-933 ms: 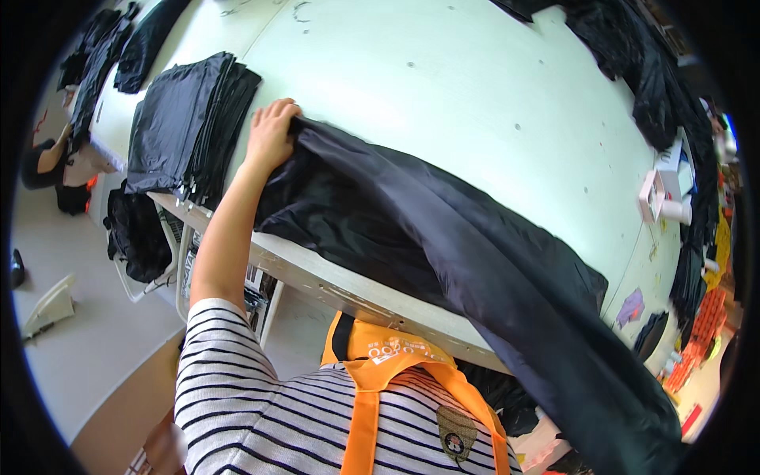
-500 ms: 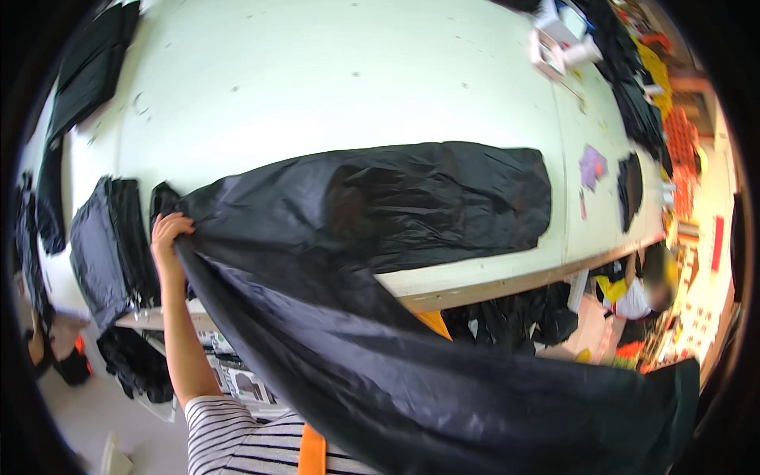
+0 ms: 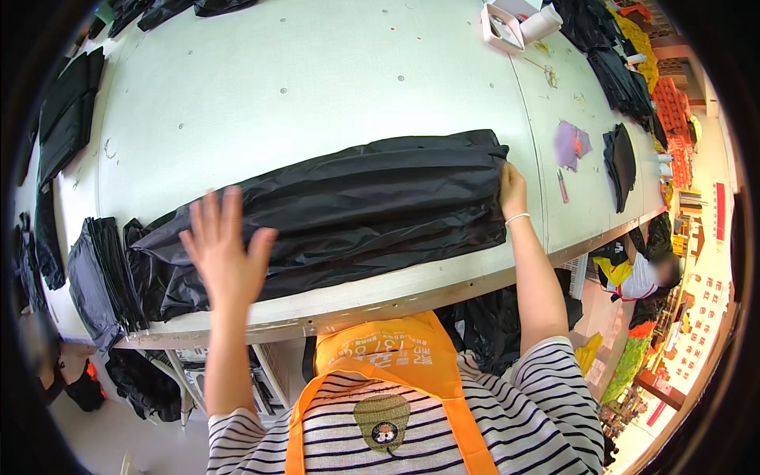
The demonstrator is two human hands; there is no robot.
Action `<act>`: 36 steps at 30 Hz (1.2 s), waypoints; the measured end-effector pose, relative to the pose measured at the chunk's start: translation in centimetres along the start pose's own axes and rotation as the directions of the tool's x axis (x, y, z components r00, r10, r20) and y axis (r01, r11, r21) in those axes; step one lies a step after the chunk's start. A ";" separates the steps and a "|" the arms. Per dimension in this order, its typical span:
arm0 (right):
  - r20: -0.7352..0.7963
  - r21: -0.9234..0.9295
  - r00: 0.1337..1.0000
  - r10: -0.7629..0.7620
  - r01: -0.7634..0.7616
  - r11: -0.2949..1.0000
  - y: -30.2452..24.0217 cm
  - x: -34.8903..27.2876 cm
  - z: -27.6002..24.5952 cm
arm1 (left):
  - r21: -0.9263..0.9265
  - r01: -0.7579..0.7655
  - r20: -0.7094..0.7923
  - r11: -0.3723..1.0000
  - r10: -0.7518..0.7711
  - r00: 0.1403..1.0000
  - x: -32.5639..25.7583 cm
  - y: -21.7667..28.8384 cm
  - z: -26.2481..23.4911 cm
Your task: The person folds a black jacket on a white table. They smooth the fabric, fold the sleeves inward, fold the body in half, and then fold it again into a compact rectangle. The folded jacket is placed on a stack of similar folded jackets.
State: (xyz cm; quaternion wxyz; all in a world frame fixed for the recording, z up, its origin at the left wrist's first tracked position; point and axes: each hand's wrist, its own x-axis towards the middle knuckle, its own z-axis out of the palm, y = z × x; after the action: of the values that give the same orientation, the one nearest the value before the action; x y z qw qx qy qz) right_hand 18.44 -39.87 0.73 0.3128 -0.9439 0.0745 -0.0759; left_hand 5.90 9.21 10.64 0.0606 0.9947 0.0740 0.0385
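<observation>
A long black garment of thin, slightly shiny cloth lies folded lengthwise across the near side of the pale table. My left hand is spread flat above its left part, fingers apart; whether the palm touches the cloth I cannot tell. At the garment's right end, my right hand is closed on the edge, its fingertips partly hidden by the fabric. Wrinkles run along the length of the cloth. Just past the left end lies a stack of folded black garments.
More black clothing lies at the table's far left. On the right are a purple cloth scrap, a small pink-handled tool, a folded black piece and a white box. A co-worker is beyond the right edge.
The loose half of the garment, which hung over my front, now lies on the table over the rest. My left hand has let go of the left end; my right hand now shows at the right end.
</observation>
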 end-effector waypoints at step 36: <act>0.343 -0.270 0.917 -0.204 0.304 0.914 -17.0 -5.9 -9.1 | -0.968 0.047 0.181 0.247 0.556 0.811 0.7 15.2 7.4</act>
State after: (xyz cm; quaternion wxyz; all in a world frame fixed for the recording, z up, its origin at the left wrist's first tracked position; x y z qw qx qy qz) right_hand 12.54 -30.58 17.57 0.1518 -0.9834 -0.0884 0.0444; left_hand 9.37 -6.50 5.25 0.6438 0.7300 -0.1524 -0.1716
